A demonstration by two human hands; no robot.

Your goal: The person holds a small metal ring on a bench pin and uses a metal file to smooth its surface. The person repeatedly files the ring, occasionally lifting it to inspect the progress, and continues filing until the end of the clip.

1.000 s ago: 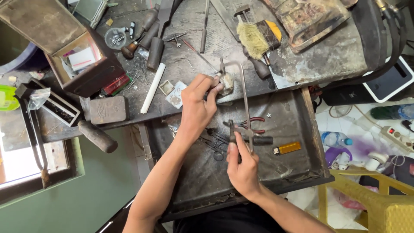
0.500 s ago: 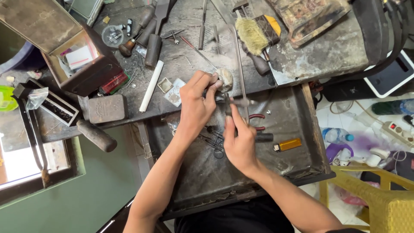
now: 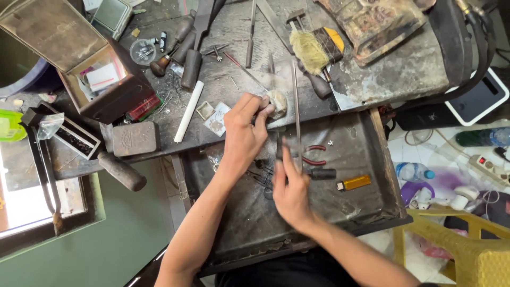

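Centre of the frame, at the front edge of a grimy workbench [image 3: 372, 79]: left hand [image 3: 244, 133], fingers curled and pinching a small pale lump of work [image 3: 277, 102] against the bench edge; position matches the frame half a second back. Just below it, over an open metal drawer [image 3: 382, 159]: right hand [image 3: 291, 191], fingers closed around the lower end of a thin metal saw frame [image 3: 295, 106], which stands nearly vertical in the picture and runs up past the lump; a second ago the frame sat tilted and the right hand lay lower in the drawer, so the hand has come up toward the left one. Drawer contents, right of the right hand: red-handled pliers [image 3: 313, 154], a dark-handled tool [image 3: 321, 173], a small amber lighter-like item [image 3: 355, 183], all unmoved. Bench, upper centre: yellowish bristle brush [image 3: 309, 50]. Bench, left of the left hand: white rod [image 3: 188, 111], two small square plates [image 3: 212, 117]. Upper left of the frame: open dark wooden box [image 3: 101, 79]. Whole view now sits slightly lower than before.
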